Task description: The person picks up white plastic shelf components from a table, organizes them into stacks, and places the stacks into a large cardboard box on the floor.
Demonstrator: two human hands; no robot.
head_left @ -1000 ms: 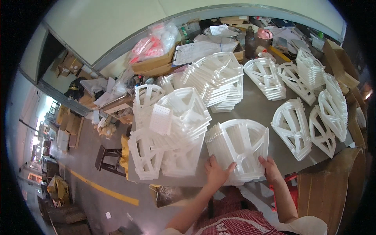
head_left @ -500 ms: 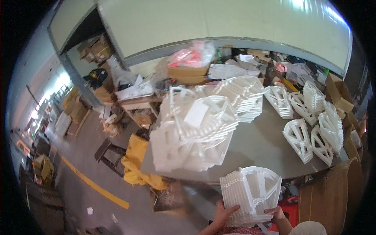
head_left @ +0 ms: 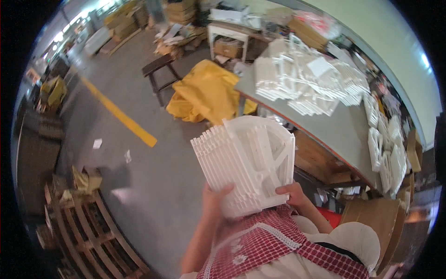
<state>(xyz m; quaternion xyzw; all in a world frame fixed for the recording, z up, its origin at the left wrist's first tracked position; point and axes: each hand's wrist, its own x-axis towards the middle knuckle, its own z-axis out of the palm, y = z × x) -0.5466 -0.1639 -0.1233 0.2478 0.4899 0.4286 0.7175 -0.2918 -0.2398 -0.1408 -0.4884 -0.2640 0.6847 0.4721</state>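
Note:
A stack of white plastic fan-shaped frames (head_left: 246, 162) is held upright in front of my red checked apron. My left hand (head_left: 218, 197) grips its left side, thumb pressed on the edge. On the right side, my right hand (head_left: 291, 192) clasps the lower edge, its thumb on the front piece. The fingers of both hands are partly hidden behind the stack. More white frames (head_left: 309, 69) lie piled on the grey table (head_left: 325, 123), with a white card on top. Further white frames (head_left: 386, 139) stand in groups at the table's right end.
A yellow cloth (head_left: 204, 93) lies beside a dark stool (head_left: 160, 76). At the lower left is a wooden pallet (head_left: 95, 232). An open cardboard box (head_left: 371, 216) stands to my right. A yellow line (head_left: 118, 114) crosses the grey floor.
My view has swung left and down, away from the table. Both hands still hold the stack of frames, which now appears higher and further left in view.

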